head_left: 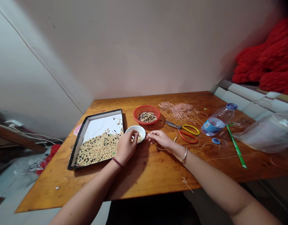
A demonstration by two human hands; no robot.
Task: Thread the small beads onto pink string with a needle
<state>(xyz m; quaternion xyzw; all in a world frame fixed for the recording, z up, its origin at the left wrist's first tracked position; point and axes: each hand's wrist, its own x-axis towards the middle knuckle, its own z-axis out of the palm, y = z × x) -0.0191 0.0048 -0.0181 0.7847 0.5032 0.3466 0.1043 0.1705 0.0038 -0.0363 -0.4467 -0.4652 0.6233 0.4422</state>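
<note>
Pinching a thin, pale cord [146, 138] narrowly in the right hand [158, 139], just beside a small, round white bowl [140, 129]; hovering over it with the left hand [126, 145], leaving that grip unclear; probably handling a light, limp cord best held near its tip.

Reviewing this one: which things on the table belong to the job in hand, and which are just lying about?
Likely part of the job:
white bowl
beads
tray
red basket
pink cord
scissors

Seemingly lying about:
bottle
loose blue cap
green strip
</note>
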